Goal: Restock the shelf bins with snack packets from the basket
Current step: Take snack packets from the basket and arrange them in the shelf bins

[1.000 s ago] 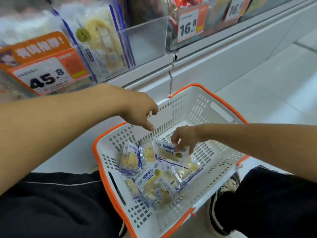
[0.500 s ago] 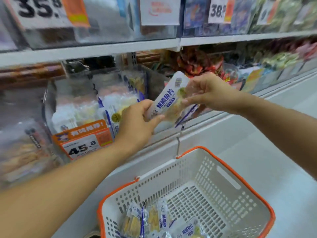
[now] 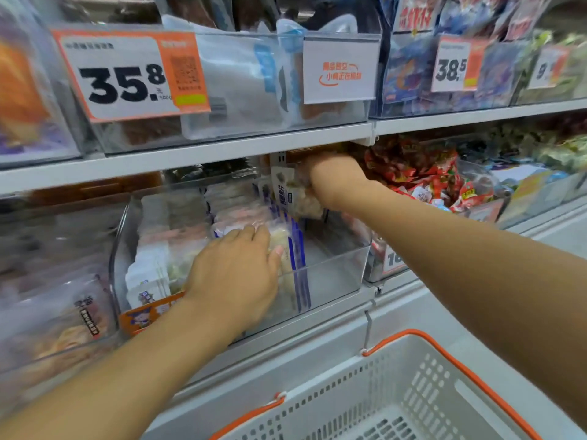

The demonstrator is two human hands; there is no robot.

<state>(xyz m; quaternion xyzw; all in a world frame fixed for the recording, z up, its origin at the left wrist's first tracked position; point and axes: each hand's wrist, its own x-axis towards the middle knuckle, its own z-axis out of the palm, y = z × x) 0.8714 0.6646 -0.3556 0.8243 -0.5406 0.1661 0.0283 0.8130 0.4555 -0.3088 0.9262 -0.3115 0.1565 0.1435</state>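
Observation:
A clear plastic shelf bin (image 3: 336,274) on the lower shelf holds a row of upright white-and-blue snack packets (image 3: 297,258). My right hand (image 3: 333,179) reaches into the back of the bin under the upper shelf and grips one snack packet (image 3: 287,192), white with blue print, held upright. My left hand (image 3: 235,274) lies flat against the front packets in the bin, fingers straight, pressing them to the left. The white basket (image 3: 397,398) with orange rim sits below at the bottom right; only its far corner shows.
The upper shelf (image 3: 190,154) carries clear bins with price tags 35.8 (image 3: 127,77) and 38.5 (image 3: 451,68). Red packets (image 3: 422,173) fill the bin to the right. Another bin of packets (image 3: 57,315) stands at the left. The right half of the target bin is bare.
The view rose from the basket to the shelf. My right hand carried the packet from in front of the bin into its back. My left hand let go of it and moved onto the front packets.

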